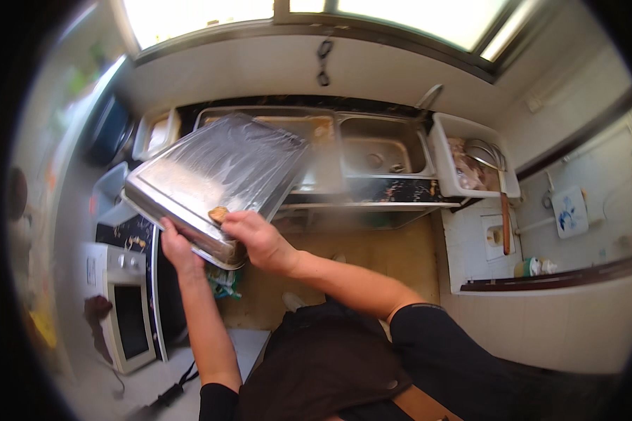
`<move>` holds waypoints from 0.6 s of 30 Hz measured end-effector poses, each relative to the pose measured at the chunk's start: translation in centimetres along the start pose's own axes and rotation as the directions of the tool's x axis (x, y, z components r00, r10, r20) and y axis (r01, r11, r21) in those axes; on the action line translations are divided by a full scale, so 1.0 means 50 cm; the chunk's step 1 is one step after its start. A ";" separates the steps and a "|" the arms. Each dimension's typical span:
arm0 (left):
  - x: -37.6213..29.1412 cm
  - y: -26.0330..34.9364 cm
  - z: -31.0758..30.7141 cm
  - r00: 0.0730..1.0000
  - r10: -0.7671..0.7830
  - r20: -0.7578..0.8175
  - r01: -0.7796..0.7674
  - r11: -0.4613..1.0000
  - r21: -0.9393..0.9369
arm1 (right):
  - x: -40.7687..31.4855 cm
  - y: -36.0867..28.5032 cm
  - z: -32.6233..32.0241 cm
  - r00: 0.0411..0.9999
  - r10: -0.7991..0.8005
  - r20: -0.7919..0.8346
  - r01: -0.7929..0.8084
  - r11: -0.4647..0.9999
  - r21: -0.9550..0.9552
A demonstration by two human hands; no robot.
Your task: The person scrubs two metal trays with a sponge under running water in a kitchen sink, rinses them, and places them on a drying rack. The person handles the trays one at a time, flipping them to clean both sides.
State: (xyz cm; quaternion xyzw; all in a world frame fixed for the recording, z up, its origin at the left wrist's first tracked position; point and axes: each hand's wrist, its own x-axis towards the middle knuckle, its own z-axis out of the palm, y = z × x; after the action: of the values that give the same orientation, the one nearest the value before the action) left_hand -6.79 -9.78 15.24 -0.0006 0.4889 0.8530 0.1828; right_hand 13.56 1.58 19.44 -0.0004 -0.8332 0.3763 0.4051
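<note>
A rectangular stainless steel tray (218,166) is held up at a slant before me, its flat underside facing me and its flared rim turned away. Shiny, wet-looking streaks run across that metal face. My left hand (180,247) grips the tray's near edge from below, at its left corner side. Between the fingers of my right hand (263,239) is a small golden-brown scouring pad (218,213), pressed to the underside near the closest edge. Part of the pad is hidden by the fingertips, so its full shape cannot be told.
Behind the tray are a steel sink basin (376,152) and a curved faucet (430,96). A white tub (445,158) at right holds pale contents and a wooden-handled strainer (505,221). At left stand a microwave oven (131,316) and a clear plastic bin (110,192).
</note>
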 end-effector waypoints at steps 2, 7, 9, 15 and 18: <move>0.000 0.037 0.046 0.997 -0.022 0.072 0.018 0.998 0.055 | 0.005 0.028 -0.043 0.889 0.125 -0.440 -0.112 0.992 0.056; -0.051 0.130 0.173 0.977 0.063 0.204 -0.084 0.992 0.095 | -0.004 0.245 -0.201 0.278 0.793 -0.542 -0.407 0.609 0.681; -0.098 0.160 0.231 0.939 0.062 0.339 -0.111 0.986 0.128 | -0.012 0.367 -0.271 0.208 0.758 -0.618 -0.323 0.650 0.688; -0.211 0.212 0.360 0.859 0.125 0.496 -0.249 0.950 0.191 | -0.005 0.541 -0.444 0.305 0.491 -0.816 -0.762 0.640 0.100; -0.235 0.222 0.384 0.822 0.261 0.507 -0.455 0.836 0.307 | -0.036 0.447 -0.504 0.535 0.717 -0.446 -0.651 0.687 0.323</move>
State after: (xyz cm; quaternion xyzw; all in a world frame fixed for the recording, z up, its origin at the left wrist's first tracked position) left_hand 4.09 -2.49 36.62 0.3271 0.5941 0.7254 0.1178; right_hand 25.00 32.86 14.01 -0.4087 -0.5921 0.5362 0.4415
